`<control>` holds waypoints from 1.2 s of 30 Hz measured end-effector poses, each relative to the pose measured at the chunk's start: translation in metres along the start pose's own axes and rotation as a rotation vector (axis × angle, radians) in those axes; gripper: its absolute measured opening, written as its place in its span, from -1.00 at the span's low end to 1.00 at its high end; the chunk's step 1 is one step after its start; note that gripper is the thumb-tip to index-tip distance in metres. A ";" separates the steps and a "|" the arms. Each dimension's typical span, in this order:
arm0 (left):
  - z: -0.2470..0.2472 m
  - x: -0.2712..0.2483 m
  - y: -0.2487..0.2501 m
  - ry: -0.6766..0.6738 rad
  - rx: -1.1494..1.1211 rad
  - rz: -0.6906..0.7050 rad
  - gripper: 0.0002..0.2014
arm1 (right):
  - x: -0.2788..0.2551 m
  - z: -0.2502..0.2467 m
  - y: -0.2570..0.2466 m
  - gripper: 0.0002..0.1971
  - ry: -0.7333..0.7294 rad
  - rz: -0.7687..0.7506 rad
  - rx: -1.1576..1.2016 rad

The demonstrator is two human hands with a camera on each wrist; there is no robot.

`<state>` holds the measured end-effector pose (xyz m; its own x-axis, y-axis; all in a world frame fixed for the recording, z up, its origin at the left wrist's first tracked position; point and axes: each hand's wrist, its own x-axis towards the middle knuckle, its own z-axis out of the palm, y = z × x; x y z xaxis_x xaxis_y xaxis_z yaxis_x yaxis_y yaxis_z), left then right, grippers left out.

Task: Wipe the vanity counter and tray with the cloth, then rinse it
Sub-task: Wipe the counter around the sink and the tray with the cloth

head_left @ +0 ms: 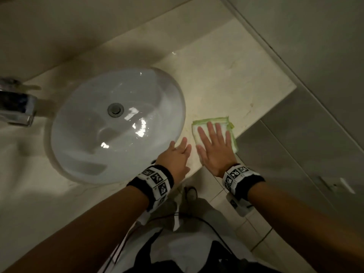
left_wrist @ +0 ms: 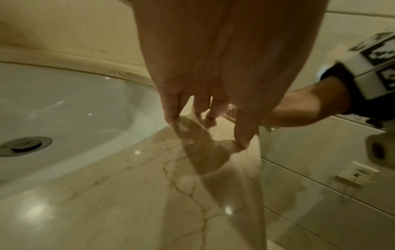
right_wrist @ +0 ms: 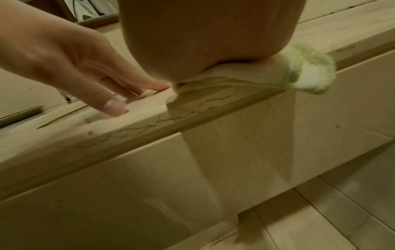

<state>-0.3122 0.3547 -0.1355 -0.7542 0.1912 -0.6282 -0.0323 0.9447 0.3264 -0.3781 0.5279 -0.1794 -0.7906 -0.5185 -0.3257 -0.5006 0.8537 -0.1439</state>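
Note:
A folded white cloth with a green edge (head_left: pixel 222 121) (right_wrist: pixel 310 74) lies on the cream marble vanity counter (head_left: pixel 226 75) (left_wrist: pixel 128 211) (right_wrist: pixel 107 133), close to its front edge. My right hand (head_left: pixel 214 146) presses flat on the cloth with straight, spread fingers. My left hand (head_left: pixel 177 156) (left_wrist: pixel 205 110) (right_wrist: pixel 81 71) rests beside it with straight fingers touching the counter, between the cloth and the basin. No tray is in view.
A round white basin (head_left: pixel 82 144) (left_wrist: pixel 64 101) with a metal drain (head_left: pixel 115 109) is sunk into the counter on the left. A chrome tap (head_left: pixel 15 107) stands at the far left. Tiled wall (head_left: pixel 325 56) bounds the counter on the right; floor tiles (right_wrist: pixel 320 211) lie below.

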 end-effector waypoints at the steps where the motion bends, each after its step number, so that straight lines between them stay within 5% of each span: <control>1: 0.000 -0.001 0.002 0.006 0.011 -0.004 -0.26 | 0.001 0.000 0.003 -0.38 -0.005 -0.016 0.000; 6: 0.004 -0.001 0.000 0.049 0.013 0.002 -0.29 | 0.012 -0.010 0.035 -0.43 0.012 -0.101 -0.040; 15: 0.002 0.002 0.013 0.058 -0.069 -0.104 -0.37 | 0.050 -0.022 0.078 -0.38 0.096 -0.008 0.002; 21: -0.005 0.011 0.045 0.006 -0.032 -0.302 -0.34 | 0.036 -0.012 0.063 -0.41 0.096 -0.442 -0.097; 27: -0.004 0.019 0.069 0.052 -0.127 -0.453 -0.30 | 0.044 -0.018 0.072 -0.39 0.049 -0.547 -0.075; 30: -0.007 0.028 0.074 0.041 -0.129 -0.475 -0.36 | 0.050 -0.025 0.095 -0.40 0.042 -0.522 -0.064; 36: -0.007 0.033 0.074 0.026 -0.050 -0.482 -0.42 | 0.082 -0.045 0.172 -0.37 0.091 -0.212 -0.008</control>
<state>-0.3442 0.4287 -0.1273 -0.6616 -0.2727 -0.6985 -0.4134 0.9098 0.0363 -0.5455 0.6300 -0.1887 -0.6959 -0.6886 -0.2037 -0.6612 0.7251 -0.1924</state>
